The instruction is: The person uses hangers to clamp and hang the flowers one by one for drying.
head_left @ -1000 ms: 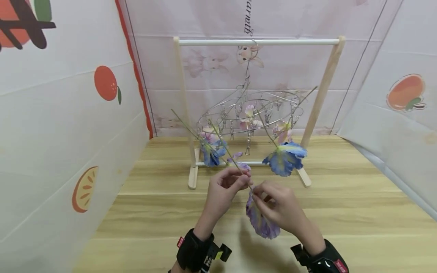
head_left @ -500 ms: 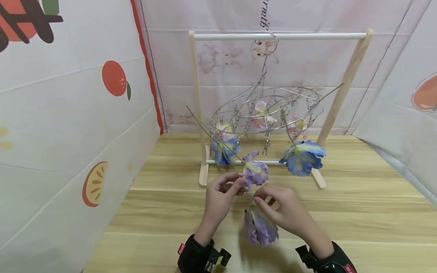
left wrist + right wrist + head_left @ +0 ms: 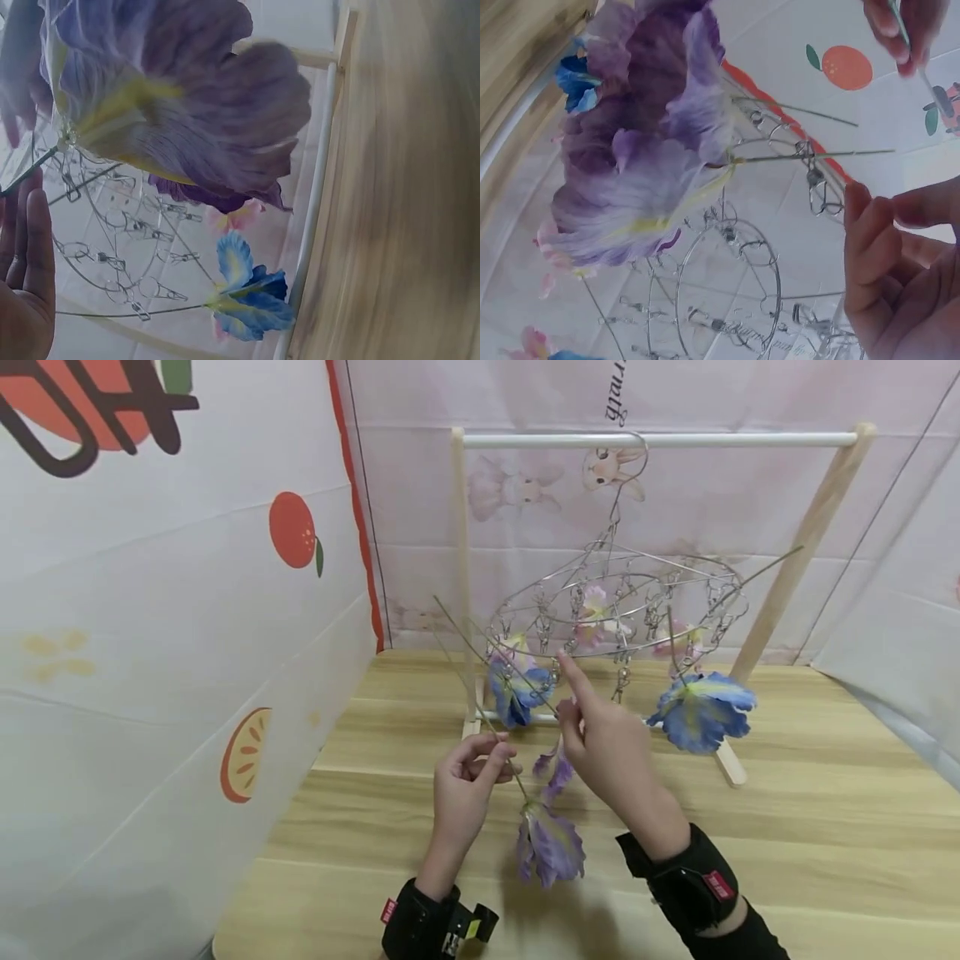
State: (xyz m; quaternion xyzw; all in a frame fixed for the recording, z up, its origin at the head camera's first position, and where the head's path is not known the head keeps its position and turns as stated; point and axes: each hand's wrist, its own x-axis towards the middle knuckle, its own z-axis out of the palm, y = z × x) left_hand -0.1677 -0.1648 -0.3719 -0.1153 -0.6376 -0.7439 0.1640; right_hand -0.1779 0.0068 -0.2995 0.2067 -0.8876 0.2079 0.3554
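My left hand (image 3: pixel 465 789) pinches the thin green stem of a purple artificial iris (image 3: pixel 551 847), whose bloom hangs downward above the table. My right hand (image 3: pixel 618 756) is raised at the front of a round wire clip hanger (image 3: pixel 600 654), index finger extended to its rim and other fingers bent. A metal clip (image 3: pixel 817 187) dangles close to its fingertips in the right wrist view. Another purple iris (image 3: pixel 645 202) hangs from the hanger, partly behind the right hand in the head view. Blue irises hang at left (image 3: pixel 517 693) and right (image 3: pixel 705 714).
A wooden rack (image 3: pixel 806 539) with a white top bar (image 3: pixel 735 440) carries the hanger by its hook. Pink flowers (image 3: pixel 592 610) hang toward the rear. Stems jut out past the hanger on both sides. Printed cloth walls (image 3: pixel 172 610) surround the wooden tabletop (image 3: pixel 360 827).
My right hand has released the lower purple iris's stem and moved up to the hanger rim, index finger extended. My left hand keeps its pinch. The head view has turned left.
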